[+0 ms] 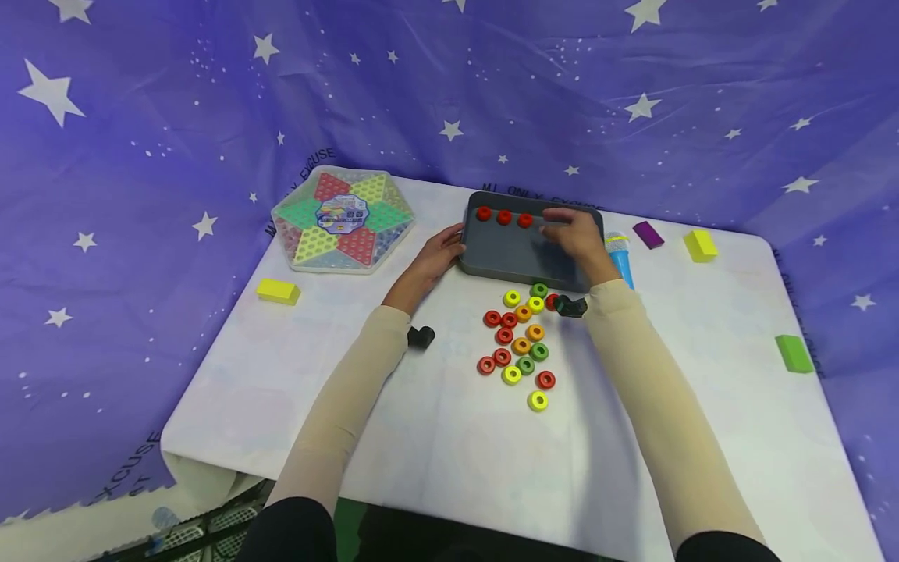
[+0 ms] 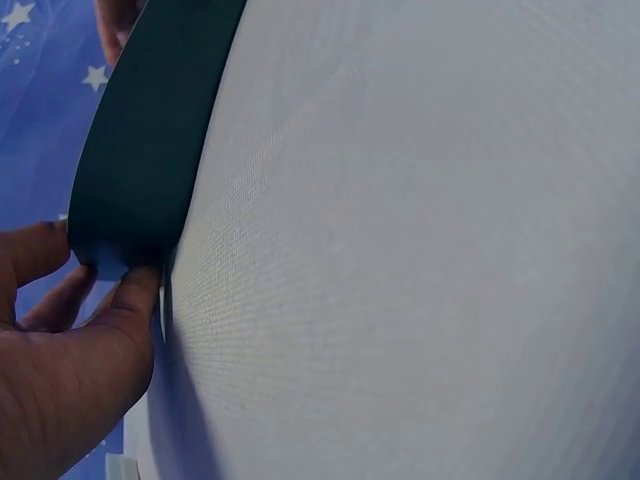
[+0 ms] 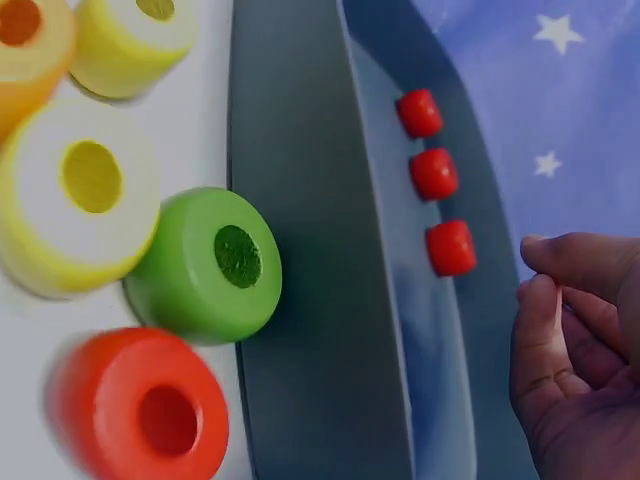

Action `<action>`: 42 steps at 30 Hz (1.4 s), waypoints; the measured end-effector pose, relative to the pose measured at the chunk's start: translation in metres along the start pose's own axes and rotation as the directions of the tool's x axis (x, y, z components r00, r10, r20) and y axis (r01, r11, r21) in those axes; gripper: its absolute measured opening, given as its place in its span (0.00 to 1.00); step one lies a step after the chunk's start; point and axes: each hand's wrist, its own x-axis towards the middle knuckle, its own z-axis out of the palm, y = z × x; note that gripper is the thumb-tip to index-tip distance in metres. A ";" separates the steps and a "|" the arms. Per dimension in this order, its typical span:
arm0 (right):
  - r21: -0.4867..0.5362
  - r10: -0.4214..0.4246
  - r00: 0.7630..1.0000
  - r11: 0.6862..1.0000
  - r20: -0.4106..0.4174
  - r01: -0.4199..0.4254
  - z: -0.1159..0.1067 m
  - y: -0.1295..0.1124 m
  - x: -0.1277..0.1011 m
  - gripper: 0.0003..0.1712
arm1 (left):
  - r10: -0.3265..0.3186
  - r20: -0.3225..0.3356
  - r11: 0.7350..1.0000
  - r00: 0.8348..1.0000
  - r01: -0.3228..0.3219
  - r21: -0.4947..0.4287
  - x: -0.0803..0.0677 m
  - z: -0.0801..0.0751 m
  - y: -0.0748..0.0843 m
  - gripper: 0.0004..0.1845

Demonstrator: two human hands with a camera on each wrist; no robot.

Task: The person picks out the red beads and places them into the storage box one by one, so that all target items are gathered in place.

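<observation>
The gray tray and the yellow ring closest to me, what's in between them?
Between the gray tray and the nearest yellow ring lies a loose cluster of rings on the table: red, yellow, orange and green. The head view shows it.

Readable text, head view only:
- Tablecloth point(image 1: 232, 406), lower left hanging edge: "EXCUSE", running diagonally.
- Tablecloth far edge, behind the hexagonal game box point(image 1: 342, 220): "EXCUSE", partly cut off.
- Far edge just above the gray tray point(image 1: 520, 254): "MI ONLY EXCUSE", faint.
- Centre label on the game box: print too small to read.

Wrist views: no text.
</observation>
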 end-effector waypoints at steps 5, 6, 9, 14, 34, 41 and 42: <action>0.047 -0.013 1.000 0.999 0.011 0.013 -0.010 0.003 -0.020 0.28 | -0.002 0.008 1.000 1.000 0.002 -0.008 0.001 -0.001 -0.001 0.29; 0.048 -0.024 1.000 0.999 0.010 0.024 -0.012 0.005 -0.024 0.28 | -0.002 0.006 1.000 1.000 0.002 -0.005 0.002 -0.001 -0.001 0.29; 0.059 -0.043 0.999 0.997 0.001 0.043 -0.017 0.012 -0.039 0.28 | -0.003 0.001 1.000 1.000 0.003 0.000 0.003 -0.001 -0.002 0.29; 0.092 -0.059 0.998 0.994 -0.001 0.059 -0.023 0.023 -0.063 0.28 | 0.000 -0.005 1.000 1.000 0.000 0.013 0.002 -0.002 -0.001 0.29; 0.075 -0.066 0.997 0.995 0.038 0.063 -0.014 0.059 -0.125 0.23 | 0.005 -0.010 1.000 1.000 -0.005 -0.022 0.002 -0.003 0.009 0.28; 0.032 -0.069 0.998 0.997 0.014 0.069 -0.004 0.081 -0.128 0.24 | -0.014 -0.003 1.000 1.000 0.014 -0.017 -0.001 0.000 0.005 0.28; 0.028 -0.071 0.997 0.997 0.011 0.071 -0.002 0.083 -0.128 0.24 | -0.018 -0.004 1.000 1.000 0.018 -0.014 -0.002 0.001 0.004 0.28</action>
